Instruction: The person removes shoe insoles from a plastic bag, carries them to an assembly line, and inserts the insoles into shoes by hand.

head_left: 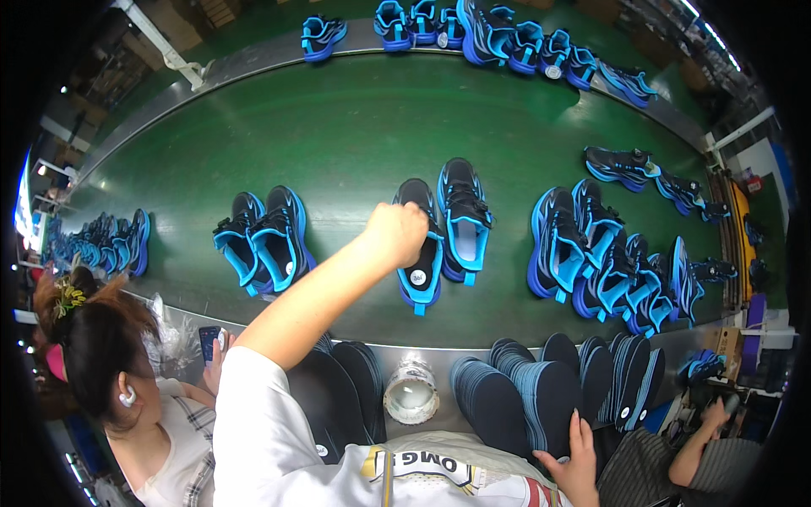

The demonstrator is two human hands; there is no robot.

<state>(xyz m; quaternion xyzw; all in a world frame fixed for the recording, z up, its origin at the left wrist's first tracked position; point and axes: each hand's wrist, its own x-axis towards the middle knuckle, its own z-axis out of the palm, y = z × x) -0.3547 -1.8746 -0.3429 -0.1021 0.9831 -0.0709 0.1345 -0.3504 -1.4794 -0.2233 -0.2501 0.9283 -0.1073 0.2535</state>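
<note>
My left hand (401, 232) is closed over the throat of a black and blue sneaker (420, 283), fingers curled at its tongue. A round white sticker shows on the insole inside its heel. Right beside it stands the matching sneaker (465, 198), with a pale grey footbed visible in its opening. At the lower right my right hand (579, 463) has its thumb and fingers apart, at the edge of a stack of black insoles (553, 397) with blue edges. Whether its fingertips press on the stack is hard to tell.
On the green belt (355, 118), a sneaker pair (270, 237) stands left and a sneaker cluster (604, 253) right. More sneakers (498, 38) line the far ledge. A roll of tape (411, 393) sits between insole piles. A co-worker (93, 363) at left holds a phone (211, 342).
</note>
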